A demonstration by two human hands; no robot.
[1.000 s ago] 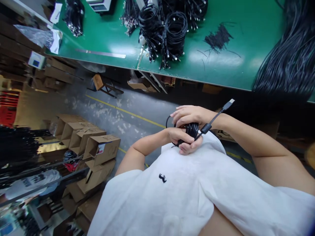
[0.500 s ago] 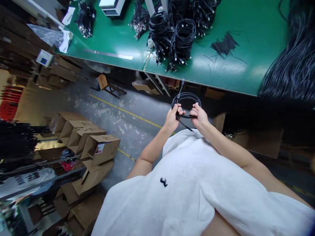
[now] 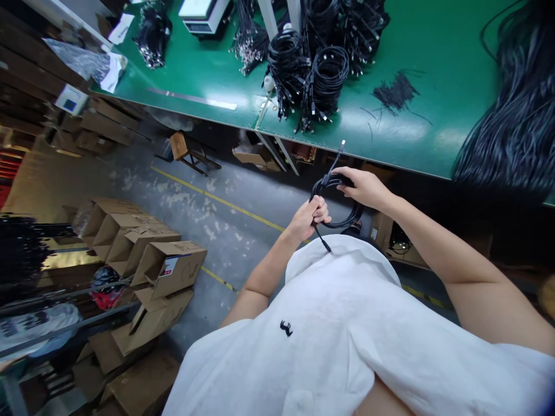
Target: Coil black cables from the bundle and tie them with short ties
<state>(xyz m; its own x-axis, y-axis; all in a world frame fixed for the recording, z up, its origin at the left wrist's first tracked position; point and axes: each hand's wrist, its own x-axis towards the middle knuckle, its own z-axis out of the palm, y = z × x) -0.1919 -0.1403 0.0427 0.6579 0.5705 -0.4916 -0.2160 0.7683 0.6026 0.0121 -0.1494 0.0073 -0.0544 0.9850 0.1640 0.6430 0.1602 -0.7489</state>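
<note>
**Black USB cable (image 3: 353, 217) held as a coil between two hands, short of the bench**

The coil is positioned in front of the white shirt (image 3: 321, 323), apart from the green workbench (image 3: 416, 138). One side of it is clasped by the left hand (image 3: 311, 217); the fingers are curled narrowly around the strands, presumably so that the loops are pinned at a single point. The upper right of the ring is met by the right hand (image 3: 362, 186), its fingers arched over the loops; how firmly they are closed cannot be told. By this two-sided hold, the ring seems to be prevented from springing apart.

The metal-tipped plug (image 3: 343, 145) is left projecting toward the bench, and the other cable end (image 3: 326, 247) is directed toward the shirt — both probably left out so as not to be trapped in the winding.

On the bench, coiled cable bundles (image 3: 330, 66) are grouped near the edge, apparently for easy reach. Dark scraps (image 3: 395, 92) are heaped separately — a long hank of cables (image 3: 509, 124) is laid farther right.
</note>
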